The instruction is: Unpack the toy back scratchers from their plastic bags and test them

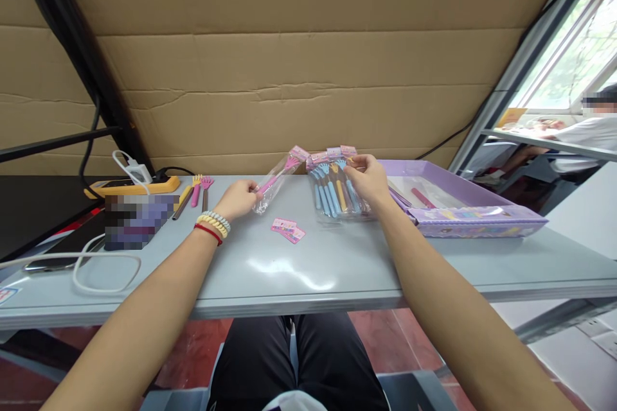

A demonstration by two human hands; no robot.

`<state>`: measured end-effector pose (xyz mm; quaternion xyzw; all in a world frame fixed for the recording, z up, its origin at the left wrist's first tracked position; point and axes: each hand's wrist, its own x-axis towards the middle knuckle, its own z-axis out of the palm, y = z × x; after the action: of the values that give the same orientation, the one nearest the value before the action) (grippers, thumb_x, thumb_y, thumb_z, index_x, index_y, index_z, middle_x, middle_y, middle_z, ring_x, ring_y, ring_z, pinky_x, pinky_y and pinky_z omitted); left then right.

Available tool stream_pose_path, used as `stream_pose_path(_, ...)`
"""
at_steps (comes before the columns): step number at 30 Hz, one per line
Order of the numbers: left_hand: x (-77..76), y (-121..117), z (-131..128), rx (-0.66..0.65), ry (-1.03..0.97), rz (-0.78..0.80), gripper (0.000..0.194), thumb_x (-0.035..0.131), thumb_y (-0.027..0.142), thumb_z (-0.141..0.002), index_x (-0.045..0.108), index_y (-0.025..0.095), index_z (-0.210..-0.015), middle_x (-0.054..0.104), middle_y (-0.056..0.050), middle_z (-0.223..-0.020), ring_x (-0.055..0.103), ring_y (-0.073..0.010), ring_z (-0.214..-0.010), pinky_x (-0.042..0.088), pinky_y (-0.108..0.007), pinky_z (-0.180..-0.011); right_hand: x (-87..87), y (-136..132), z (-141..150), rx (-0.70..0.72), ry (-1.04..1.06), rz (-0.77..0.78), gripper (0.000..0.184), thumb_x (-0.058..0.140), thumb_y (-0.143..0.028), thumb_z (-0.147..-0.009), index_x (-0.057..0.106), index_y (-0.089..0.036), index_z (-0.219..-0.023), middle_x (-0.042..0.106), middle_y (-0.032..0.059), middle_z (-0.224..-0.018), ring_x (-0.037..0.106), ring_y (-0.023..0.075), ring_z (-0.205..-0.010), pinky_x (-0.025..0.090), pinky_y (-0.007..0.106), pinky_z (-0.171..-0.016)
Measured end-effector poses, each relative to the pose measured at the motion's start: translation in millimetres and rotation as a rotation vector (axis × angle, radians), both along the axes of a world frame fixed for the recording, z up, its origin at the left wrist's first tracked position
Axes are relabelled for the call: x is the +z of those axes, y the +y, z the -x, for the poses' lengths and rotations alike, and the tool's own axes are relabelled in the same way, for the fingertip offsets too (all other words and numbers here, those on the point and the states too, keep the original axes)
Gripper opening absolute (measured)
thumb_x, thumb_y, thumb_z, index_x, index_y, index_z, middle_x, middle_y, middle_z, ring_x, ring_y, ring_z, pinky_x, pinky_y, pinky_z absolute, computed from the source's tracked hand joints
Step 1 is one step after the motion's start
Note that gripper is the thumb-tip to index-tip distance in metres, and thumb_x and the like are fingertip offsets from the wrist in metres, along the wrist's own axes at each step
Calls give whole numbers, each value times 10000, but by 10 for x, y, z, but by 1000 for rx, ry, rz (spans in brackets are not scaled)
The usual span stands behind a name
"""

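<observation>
My left hand (240,200) is closed on the lower end of a clear plastic bag holding a pink hand-topped stick (274,181), possibly a pen; a pink card heads the bag. My right hand (369,178) pinches the upper right of a row of similar clear bags. Inside these are several light-blue hand-topped sticks (328,191) and a yellow one (340,191). Two or so small pink cards (288,230) lie on the table between my hands. Further left, loose yellow, pink and brown sticks (195,196) rest side by side.
At the right stands an open purple box (482,221) with a reddish stick inside. A yellow power strip (132,187), a white cable (108,289) and a phone are at the left. Cardboard (308,64) walls the back of the grey table (308,282). Another person sits far right.
</observation>
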<state>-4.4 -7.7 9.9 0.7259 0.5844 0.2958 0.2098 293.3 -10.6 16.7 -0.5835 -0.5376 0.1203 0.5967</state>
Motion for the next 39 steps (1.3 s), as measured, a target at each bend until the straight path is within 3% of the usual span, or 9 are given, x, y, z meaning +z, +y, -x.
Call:
stream_pose_path(5, -3, -17, -50, -145, -374, 94, 206, 654, 334, -667, 604, 160, -765, 610, -31, -716, 545, -135, -614, 482, -278, -585, 30, -78, 94, 78, -111, 29, 145, 604, -305, -672, 610, -171, -727, 627, 18, -688, 565, 161, -663, 455, 316, -690)
stream_pose_path(8, 2, -57, -140, -210, -525, 132, 270, 699, 364, -634, 593, 158, -773, 599, -27, -726, 536, -125, -618, 490, -297, -611, 10, -183, 290, 215, -234, 46, 135, 592, -316, -701, 586, -181, -691, 609, 6, -638, 552, 148, -617, 433, 291, -632)
stream_pose_path(14, -50, -110, -287, -319, -739, 220, 324, 757, 333, -585, 508, 172, -719, 529, 30, -676, 526, -99, -579, 474, -294, -623, -169, -399, 807, 681, -372, 137, 283, 621, -390, -743, 428, -213, -852, 625, -8, -711, 556, 136, -621, 425, 277, -611)
stream_pose_path(17, -97, -111, -335, -332, -748, 238, 336, 758, 285, -575, 449, 173, -647, 474, 54, -603, 471, -75, -543, 419, -239, -563, -239, -424, 927, 784, -318, 131, 368, 613, -417, -768, 354, -224, -945, 613, -27, -732, 541, 124, -586, 410, 265, -579)
stream_pose_path(24, -202, -103, -419, -326, -559, 252, 308, 728, 325, -640, 459, 183, -691, 498, 48, -575, 468, -88, -519, 386, -233, -520, -249, -346, 892, 716, -348, 221, 209, 575, -228, -719, 523, -191, -918, 553, -33, -658, 520, 121, -601, 388, 248, -579)
stream_pose_path(32, -183, -153, -446, -380, -316, 210, 301, 611, 449, -773, 565, 156, -826, 463, 48, -561, 387, -82, -464, 301, -226, -450, -187, -266, 782, 728, -204, 379, 256, 520, -156, -632, 630, -150, -862, 491, -60, -490, 414, 90, -463, 312, 225, -486)
stream_pose_path(35, -183, -147, -440, -429, -237, 176, 335, 544, 468, -813, 600, 141, -855, 489, 29, -583, 416, -93, -501, 326, -230, -478, -163, -268, 752, 682, -300, 414, 269, 504, -164, -632, 699, -140, -815, 464, -54, -468, 374, 86, -462, 289, 234, -490)
stream_pose_path(39, -194, -130, -436, -476, -115, 141, 352, 513, 402, -825, 646, 130, -1004, 607, -14, -718, 483, -117, -588, 375, -247, -543, -144, -289, 755, 581, -519, 401, 308, 509, -150, -661, 766, -157, -832, 619, -5, -617, 484, 112, -592, 360, 236, -592)
